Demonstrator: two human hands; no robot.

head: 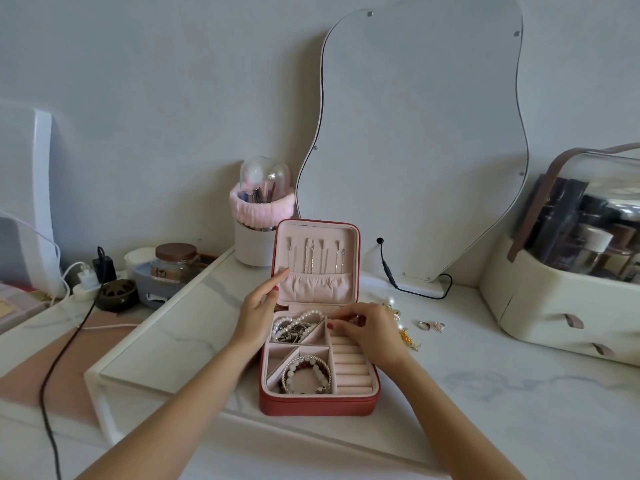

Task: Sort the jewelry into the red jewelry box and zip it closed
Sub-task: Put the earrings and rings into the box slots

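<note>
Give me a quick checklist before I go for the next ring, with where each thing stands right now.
1. Red jewelry box open, lid upright: ok; left hand rests its fingers on the lid edge.
2. Ring rolls free for more: ok, the near rows show bare.
3. Right hand finished at the top of the rolls: cannot tell; the fingers are curled and hide what they may be pinching.
4. Rings within sight on the table: ok, to the right of the box.
5. All jewelry in: not ok; pearl and gold pieces lie outside.
6. Zipper ready to close: not ok, sorting unfinished.
</note>
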